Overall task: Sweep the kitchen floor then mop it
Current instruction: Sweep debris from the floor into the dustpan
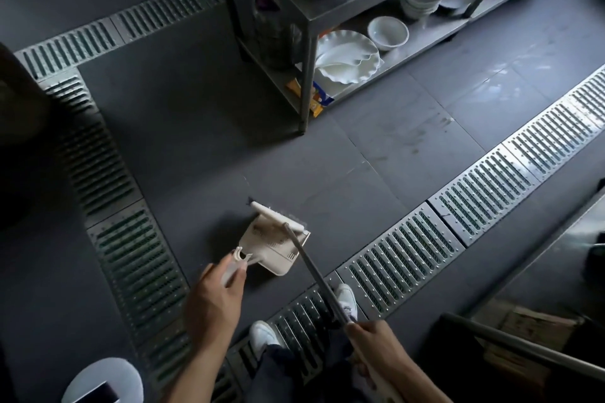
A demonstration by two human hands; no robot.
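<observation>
Your broom (316, 271) meets the dustpan (271, 252)
Your left grip (212, 298) curls round the pan's handle — your right grip (373, 337) clasps the broom shaft.

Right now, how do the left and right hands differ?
The left hand holds the dustpan by its short handle; the right hand grips the broom by its pole. The left hand reaches forward; the right hand sits nearer the body. Both have fingers curled round a sweeping tool.
</observation>
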